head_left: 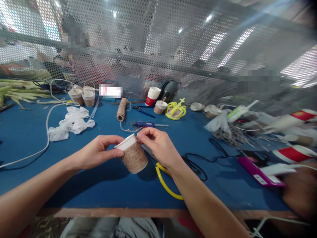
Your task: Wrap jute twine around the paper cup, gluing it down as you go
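Note:
Tilted above the table, a paper cup (pixel 135 157) is wrapped in brown twine, with a white band bare below its rim. My left hand (pixel 105 150) is closed on the rim side of this cup, thumb in front. My right hand (pixel 155 140) pinches the twine (pixel 135 130) at the cup's upper right edge. That strand runs back to a twine roll (pixel 121 110) lying behind the cup. A blue glue gun (pixel 146 124) lies just beyond my right hand. Yellow-handled scissors (pixel 165 186) rest partly under my right wrist.
Crumpled white plastic (pixel 71 124) and wrapped cups (pixel 88 96) stand at the left, near a white cable (pixel 47 132). Pliers (pixel 143 111), a red-and-white cup stack (pixel 152 96) and a yellow crown-shaped piece (pixel 175 110) are behind. A purple device (pixel 261 172) and black cord (pixel 205 160) lie right.

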Demonstrator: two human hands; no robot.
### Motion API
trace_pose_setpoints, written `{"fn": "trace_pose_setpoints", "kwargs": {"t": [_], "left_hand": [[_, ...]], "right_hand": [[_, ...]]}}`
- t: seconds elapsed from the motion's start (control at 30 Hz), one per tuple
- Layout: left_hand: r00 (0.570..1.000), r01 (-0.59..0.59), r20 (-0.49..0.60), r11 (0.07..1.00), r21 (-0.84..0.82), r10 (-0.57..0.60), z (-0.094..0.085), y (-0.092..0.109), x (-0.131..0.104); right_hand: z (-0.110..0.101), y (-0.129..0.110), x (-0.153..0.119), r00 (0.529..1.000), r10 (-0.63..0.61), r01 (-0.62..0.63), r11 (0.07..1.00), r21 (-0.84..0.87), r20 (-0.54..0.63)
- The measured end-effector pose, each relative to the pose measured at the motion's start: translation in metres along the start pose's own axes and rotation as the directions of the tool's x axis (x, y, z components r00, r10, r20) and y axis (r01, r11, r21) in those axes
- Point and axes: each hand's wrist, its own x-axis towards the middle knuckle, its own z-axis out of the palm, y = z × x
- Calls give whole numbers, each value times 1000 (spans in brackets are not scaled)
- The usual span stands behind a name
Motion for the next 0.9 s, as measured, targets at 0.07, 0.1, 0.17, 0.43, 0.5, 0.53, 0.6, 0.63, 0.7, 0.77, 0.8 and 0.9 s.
{"fn": "trace_pose_setpoints", "kwargs": {"t": [0.07,0.1,0.17,0.43,0.5,0.53,0.6,0.63,0.7,0.77,0.8,0.9], "left_hand": [[1000,2,-3,1000,-1,-2,0,1,0],[1000,2,-3,1000,-3,-2,0,1,-1],[1000,3,-6,1000,-10,-3,0,1,-1],[999,-39,-17,999,-10,38,-1,1,0],[999,-46,-17,999,-8,46,-1,1,0],[999,-47,-17,999,-4,47,-1,2,0],[999,-42,-23,999,3,42,-1,2,1],[999,-38,-25,999,3,38,-1,2,1],[999,-40,-21,999,2,40,-2,1,2],[998,-58,-15,998,16,58,-3,-1,3],[998,-67,-16,997,30,68,-4,-1,3],[997,-66,-27,996,56,68,-3,-2,3]], "right_hand": [[1,0,-1,1000,9,-9,1000,28,-8],[2,0,-1,1000,12,-11,999,43,-9],[3,-1,-2,1000,14,-13,998,59,-5],[8,-1,-5,998,52,-50,998,-41,46],[11,-1,-6,999,29,-26,996,-86,27],[12,-1,-7,1000,15,-13,994,-106,16],[14,0,-7,1000,-5,4,991,-136,-7],[14,1,-6,1000,-11,8,989,-146,-20],[15,3,-5,999,-18,12,988,-153,-37],[15,6,-3,999,-23,15,987,-158,-49],[16,6,-3,998,-28,19,986,-165,-56],[17,8,-1,996,-52,38,981,-188,-71]]}}
